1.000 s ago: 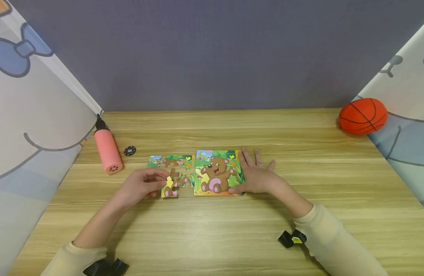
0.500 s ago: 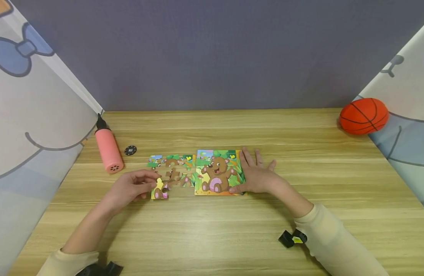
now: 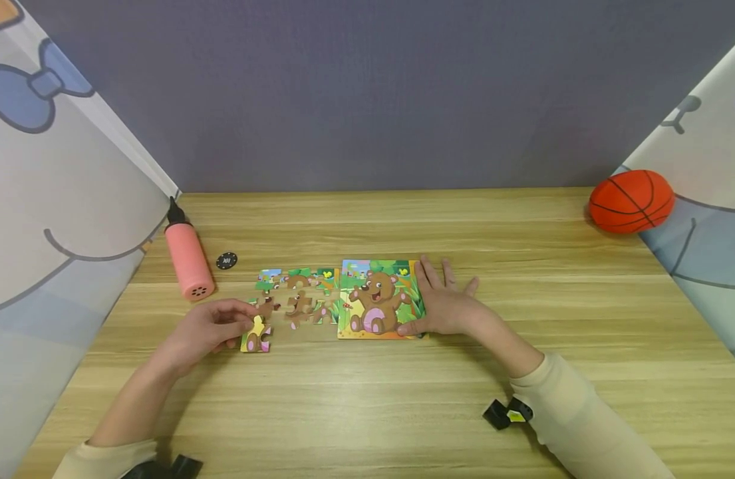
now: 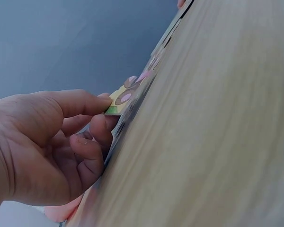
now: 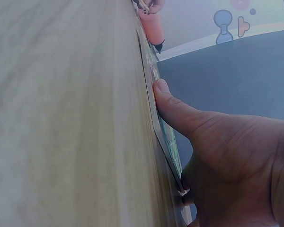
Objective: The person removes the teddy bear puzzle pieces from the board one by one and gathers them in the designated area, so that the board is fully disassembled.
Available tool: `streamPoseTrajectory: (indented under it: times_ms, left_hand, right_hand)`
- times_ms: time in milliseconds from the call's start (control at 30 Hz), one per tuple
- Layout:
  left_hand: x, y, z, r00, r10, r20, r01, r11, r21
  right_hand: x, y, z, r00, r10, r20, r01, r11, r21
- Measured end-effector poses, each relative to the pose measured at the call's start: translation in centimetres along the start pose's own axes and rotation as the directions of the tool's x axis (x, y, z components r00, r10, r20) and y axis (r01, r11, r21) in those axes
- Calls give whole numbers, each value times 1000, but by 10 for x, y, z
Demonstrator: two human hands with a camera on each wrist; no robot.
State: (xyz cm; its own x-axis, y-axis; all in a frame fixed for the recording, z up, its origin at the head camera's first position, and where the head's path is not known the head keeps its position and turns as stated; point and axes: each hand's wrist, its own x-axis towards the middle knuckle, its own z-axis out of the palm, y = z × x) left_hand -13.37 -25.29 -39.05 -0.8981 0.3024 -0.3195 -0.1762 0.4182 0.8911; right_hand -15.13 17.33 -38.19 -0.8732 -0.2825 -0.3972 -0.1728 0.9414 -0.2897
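A bear puzzle board [image 3: 379,299] lies flat on the wooden table [image 3: 403,399]. My right hand [image 3: 443,303] rests flat on its right edge with fingers straight, thumb along the front edge [image 5: 173,111]. Left of the board lie several loose puzzle pieces [image 3: 298,293]. My left hand [image 3: 214,327] pinches a yellow piece with pink bear feet [image 3: 256,338] between thumb and fingers, low over the table, apart from the other pieces; the same yellow piece [image 4: 125,97] shows at my fingertips in the left wrist view.
A pink hand pump [image 3: 187,259] lies at the back left beside a small black disc [image 3: 226,261]. An orange basketball [image 3: 629,201] sits at the far right. Printed fabric walls [image 3: 56,199] close in both sides, a grey wall behind.
My left hand has drawn the yellow piece leftward and toward me, away from the other loose pieces. The right hand and the board have stayed put.
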Motion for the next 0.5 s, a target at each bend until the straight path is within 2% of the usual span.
streamPoseTrajectory:
  times_ms: [233,500]
  left_hand:
    - [-4,-4,-8,1000,-15,18,16,1000,-17]
    - [-4,-6,-8,1000,-20,17,20,1000,11]
  right_hand:
    - [0,0,-1,1000,-4,-1,4,1000,1]
    - [0,0,0,1000,-6,5,6,1000,4]
